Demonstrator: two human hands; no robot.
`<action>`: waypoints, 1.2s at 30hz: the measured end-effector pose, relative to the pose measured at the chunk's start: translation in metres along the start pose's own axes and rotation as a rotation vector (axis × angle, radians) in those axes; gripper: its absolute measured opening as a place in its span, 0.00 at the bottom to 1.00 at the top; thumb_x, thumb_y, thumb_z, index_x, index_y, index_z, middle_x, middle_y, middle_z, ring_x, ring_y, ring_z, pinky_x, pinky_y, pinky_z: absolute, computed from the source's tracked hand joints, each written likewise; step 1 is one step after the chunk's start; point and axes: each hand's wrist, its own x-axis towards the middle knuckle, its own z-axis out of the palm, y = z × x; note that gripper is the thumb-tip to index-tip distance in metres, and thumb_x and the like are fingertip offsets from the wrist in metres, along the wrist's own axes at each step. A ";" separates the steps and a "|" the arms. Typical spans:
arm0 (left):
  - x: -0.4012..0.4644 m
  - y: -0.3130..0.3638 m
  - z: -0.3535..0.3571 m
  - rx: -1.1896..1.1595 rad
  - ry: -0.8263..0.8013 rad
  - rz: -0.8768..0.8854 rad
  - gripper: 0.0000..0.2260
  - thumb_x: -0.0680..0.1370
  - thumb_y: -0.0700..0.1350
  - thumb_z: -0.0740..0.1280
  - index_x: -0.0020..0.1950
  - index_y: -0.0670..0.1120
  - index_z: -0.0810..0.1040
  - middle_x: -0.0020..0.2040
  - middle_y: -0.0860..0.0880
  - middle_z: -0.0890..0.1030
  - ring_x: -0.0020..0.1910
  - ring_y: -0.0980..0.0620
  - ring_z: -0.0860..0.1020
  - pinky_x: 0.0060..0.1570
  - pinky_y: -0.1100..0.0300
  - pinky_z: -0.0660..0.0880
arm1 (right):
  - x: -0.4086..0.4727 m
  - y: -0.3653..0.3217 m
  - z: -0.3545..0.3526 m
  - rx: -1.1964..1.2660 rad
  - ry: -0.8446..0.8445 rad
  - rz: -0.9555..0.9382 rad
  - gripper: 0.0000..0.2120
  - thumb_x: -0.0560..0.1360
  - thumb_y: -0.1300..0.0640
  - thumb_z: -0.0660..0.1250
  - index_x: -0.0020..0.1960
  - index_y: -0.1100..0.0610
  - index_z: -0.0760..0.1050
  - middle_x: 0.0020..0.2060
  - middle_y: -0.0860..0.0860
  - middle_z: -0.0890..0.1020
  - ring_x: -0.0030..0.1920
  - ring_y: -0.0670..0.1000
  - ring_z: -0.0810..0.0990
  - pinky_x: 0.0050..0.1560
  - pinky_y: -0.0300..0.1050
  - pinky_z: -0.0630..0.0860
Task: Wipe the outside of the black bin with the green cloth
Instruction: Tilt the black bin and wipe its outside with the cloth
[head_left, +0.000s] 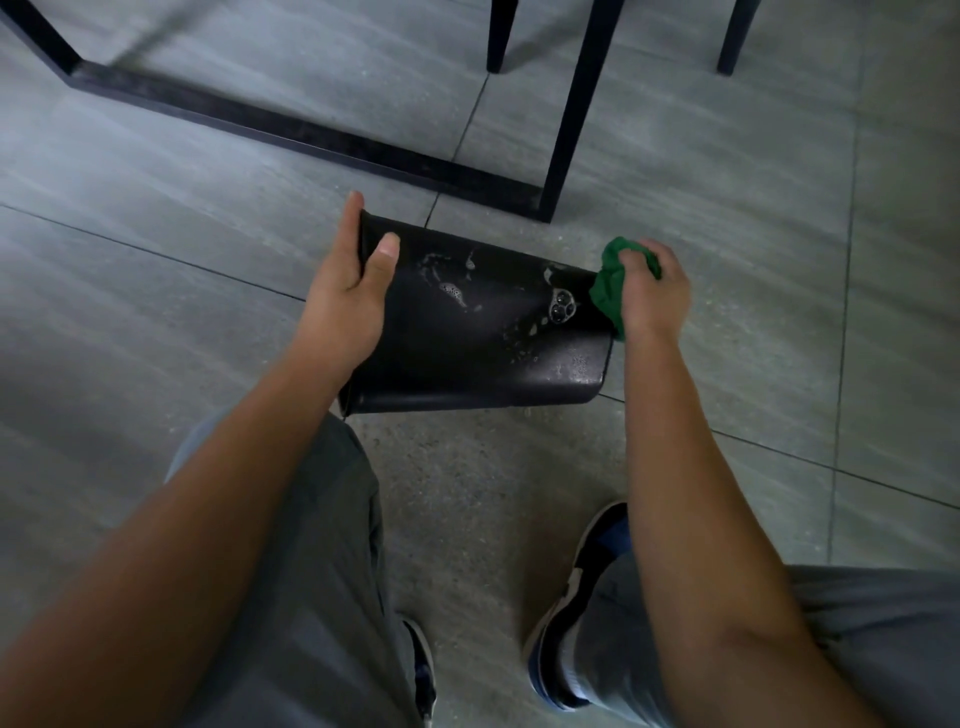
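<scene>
Black bin (467, 332) between hands: left hand (348, 296) grips rim, right hand (654, 291) clutches green cloth (610, 286).

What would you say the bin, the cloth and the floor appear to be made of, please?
Bin: probably plastic, black and smooth with a dull sheen; suds and droplets sit on its surface. Cloth: soft green fabric, bunched and creased in the right hand. Floor: large matte grey tiles, likely stone or ceramic, with thin joints.
</scene>
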 end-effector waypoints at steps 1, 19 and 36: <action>0.000 -0.001 0.000 0.000 0.008 0.009 0.28 0.86 0.54 0.56 0.84 0.53 0.50 0.81 0.49 0.63 0.77 0.48 0.64 0.76 0.49 0.64 | 0.001 -0.001 0.001 0.004 -0.006 0.000 0.15 0.79 0.51 0.67 0.65 0.49 0.81 0.54 0.44 0.82 0.50 0.41 0.80 0.42 0.33 0.73; 0.031 -0.008 -0.001 -0.126 0.152 -0.011 0.27 0.84 0.55 0.60 0.81 0.46 0.62 0.71 0.49 0.74 0.71 0.52 0.73 0.72 0.55 0.70 | -0.116 -0.038 0.103 -0.107 -0.051 -0.837 0.14 0.79 0.50 0.68 0.61 0.56 0.82 0.56 0.50 0.85 0.59 0.53 0.81 0.66 0.63 0.72; 0.034 -0.020 0.001 -0.096 0.253 -0.028 0.18 0.87 0.47 0.56 0.77 0.43 0.68 0.59 0.57 0.77 0.56 0.71 0.77 0.53 0.76 0.71 | -0.128 -0.042 0.119 -0.176 -0.059 -0.825 0.15 0.80 0.49 0.69 0.63 0.55 0.81 0.59 0.50 0.84 0.62 0.51 0.81 0.70 0.59 0.70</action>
